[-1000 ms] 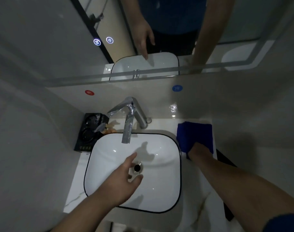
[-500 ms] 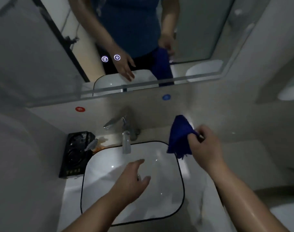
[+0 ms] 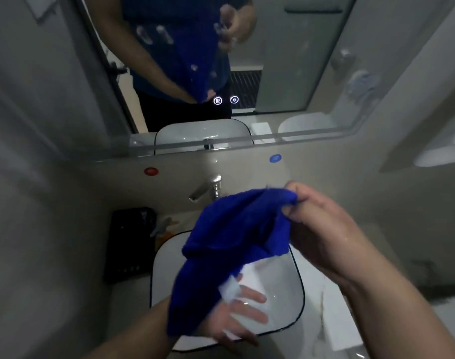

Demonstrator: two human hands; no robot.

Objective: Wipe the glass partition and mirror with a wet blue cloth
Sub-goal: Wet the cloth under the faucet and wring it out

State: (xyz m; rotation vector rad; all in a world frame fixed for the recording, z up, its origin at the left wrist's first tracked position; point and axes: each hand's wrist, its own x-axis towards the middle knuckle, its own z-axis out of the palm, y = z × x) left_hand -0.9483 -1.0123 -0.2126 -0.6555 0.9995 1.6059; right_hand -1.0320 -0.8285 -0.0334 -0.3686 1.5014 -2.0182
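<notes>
— Hands first: what is each one doing?
— Right hand is raised over the basin and pinches the top corner of the blue cloth between thumb and curled fingers. Left hand sits lower, with its fingers straight and spread, and the cloth's lower end drapes over its wrist side.
— Does the left one grip it?
— Its fingers look loose rather than curled, though that part is blurred and the thumb is hidden under the fabric.
— Where does the cloth hang?
— In the air above the white sink, running from one hand to the other, in front of the chrome faucet.
— And the mirror?
— Up on the wall behind the faucet, the mirror is well apart from the cloth. Two lit icons glow near its lower edge. To the left of the sink sits a black box.
</notes>
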